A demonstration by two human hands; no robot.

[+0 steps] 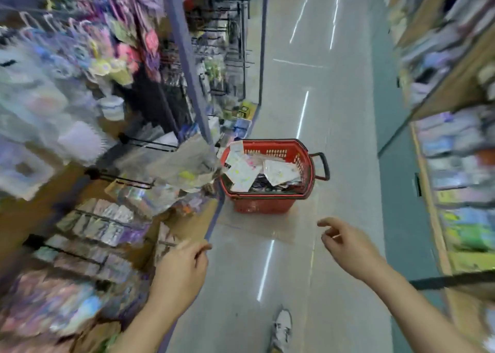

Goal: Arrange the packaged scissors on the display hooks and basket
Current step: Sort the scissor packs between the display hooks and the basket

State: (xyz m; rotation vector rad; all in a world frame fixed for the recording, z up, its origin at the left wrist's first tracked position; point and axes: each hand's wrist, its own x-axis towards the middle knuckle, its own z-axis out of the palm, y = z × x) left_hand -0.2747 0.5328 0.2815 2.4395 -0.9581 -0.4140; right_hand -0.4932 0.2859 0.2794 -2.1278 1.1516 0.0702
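Note:
A red plastic basket [300, 162] stands on the aisle floor ahead of me, filled with loose flat packages [242, 174], mostly white cards. Black display hooks [123, 180] stick out of the rack on my left, and rows of packaged items [101, 225] hang on lower hooks. My left hand [182, 269] hovers near those lower packages with the fingers loosely curled and nothing visible in it. My right hand [348, 243] is held out over the floor, below the basket, fingers apart and empty. The whole view is motion-blurred.
The left rack [80, 85] is crowded with blurred hanging goods and a blue upright post [187, 66]. Shelves of packaged goods [455, 165] line the right side. A grey aisle floor [334, 98] runs ahead between them. My shoe [281, 328] shows at the bottom.

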